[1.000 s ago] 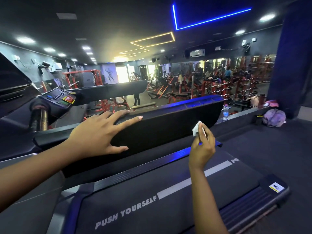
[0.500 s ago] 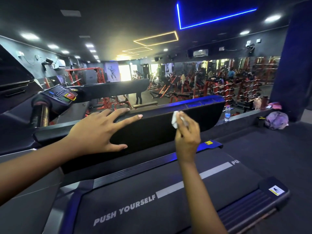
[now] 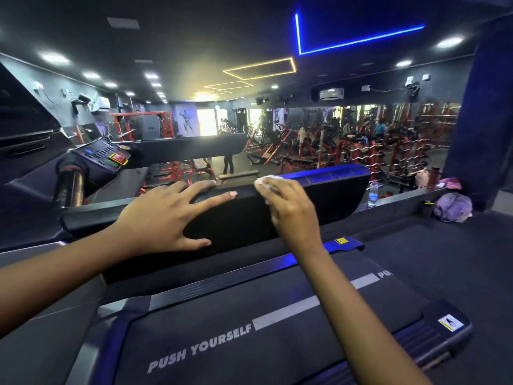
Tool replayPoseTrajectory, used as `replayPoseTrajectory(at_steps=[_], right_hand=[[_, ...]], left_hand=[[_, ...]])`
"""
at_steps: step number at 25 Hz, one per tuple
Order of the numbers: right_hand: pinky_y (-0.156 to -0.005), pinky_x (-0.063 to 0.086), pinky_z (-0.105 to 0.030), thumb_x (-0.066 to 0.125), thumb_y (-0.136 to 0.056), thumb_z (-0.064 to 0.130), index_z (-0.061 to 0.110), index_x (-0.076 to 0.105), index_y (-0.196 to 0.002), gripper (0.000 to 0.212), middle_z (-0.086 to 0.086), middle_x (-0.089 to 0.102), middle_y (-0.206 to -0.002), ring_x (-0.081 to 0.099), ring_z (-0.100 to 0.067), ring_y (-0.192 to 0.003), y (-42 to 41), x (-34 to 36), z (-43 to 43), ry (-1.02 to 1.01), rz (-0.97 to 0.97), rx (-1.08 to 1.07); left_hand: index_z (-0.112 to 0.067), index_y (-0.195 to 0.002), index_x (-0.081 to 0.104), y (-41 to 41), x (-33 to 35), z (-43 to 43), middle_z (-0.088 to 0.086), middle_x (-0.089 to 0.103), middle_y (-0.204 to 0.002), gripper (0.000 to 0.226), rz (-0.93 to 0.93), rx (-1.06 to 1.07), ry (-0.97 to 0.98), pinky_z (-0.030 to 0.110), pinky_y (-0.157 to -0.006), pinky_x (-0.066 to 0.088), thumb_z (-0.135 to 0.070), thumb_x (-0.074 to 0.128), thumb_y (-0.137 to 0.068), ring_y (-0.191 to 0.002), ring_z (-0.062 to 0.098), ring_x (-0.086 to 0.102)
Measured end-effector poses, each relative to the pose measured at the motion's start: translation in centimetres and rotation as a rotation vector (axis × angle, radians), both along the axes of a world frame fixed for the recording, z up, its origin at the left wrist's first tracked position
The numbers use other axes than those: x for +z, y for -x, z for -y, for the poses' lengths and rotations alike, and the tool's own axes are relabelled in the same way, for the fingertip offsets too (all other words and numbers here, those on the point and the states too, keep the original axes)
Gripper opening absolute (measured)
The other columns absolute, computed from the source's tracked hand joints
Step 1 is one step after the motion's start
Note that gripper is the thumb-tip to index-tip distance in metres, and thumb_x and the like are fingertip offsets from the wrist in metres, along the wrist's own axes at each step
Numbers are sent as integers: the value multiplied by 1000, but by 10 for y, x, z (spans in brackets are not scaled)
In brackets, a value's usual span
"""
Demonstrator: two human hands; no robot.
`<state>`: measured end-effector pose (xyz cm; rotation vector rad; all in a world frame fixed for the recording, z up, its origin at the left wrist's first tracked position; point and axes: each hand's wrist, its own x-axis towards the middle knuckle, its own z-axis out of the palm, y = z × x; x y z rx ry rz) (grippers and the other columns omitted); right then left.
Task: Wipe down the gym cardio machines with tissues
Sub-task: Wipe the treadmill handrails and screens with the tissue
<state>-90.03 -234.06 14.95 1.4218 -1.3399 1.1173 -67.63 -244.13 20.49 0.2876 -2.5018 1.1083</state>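
Observation:
I stand on a treadmill whose belt (image 3: 238,309) reads "PUSH YOURSELF". Its black padded side rail (image 3: 336,198) runs across the middle of the view, lit blue along the top. My left hand (image 3: 163,218) lies flat on the rail's near face with fingers spread. My right hand (image 3: 288,209) holds a small white tissue (image 3: 268,179) and presses it onto the rail's top edge, just right of my left fingertips. Most of the tissue is hidden under my fingers.
The treadmill console (image 3: 102,157) with buttons and a metal grip (image 3: 72,184) sits at the left. A water bottle (image 3: 373,190) and a purple bag (image 3: 452,207) rest on the ledge beyond the rail at the right. Red weight machines fill the hall behind.
My right hand rose from beside the belt and moved left with the tissue, landing on the rail's top edge. My left hand stayed flat on the rail.

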Motion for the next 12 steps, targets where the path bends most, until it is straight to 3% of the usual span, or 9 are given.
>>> replayPoseTrajectory(at_steps=[6,12], right_hand=[[-73,55,-36,66,-75,-10,2,72,-97,26,-14,70,-95,63,-34,-84,68,16,-24,-33,276,-190],[-61,51,-29,70,-76,2,8,75,-89,15,-7,71,-87,63,-29,-73,-12,35,-5,-201,34,110]], left_hand=[[-32,-150,23,0,0,0,10,53,-133,84,-7,-15,-11,35,-67,56,-73,37,-78,-87,29,65],[-34,-151,16,1,0,4,11,51,-136,86,1,-30,-32,38,-69,56,-73,37,-78,-90,30,65]])
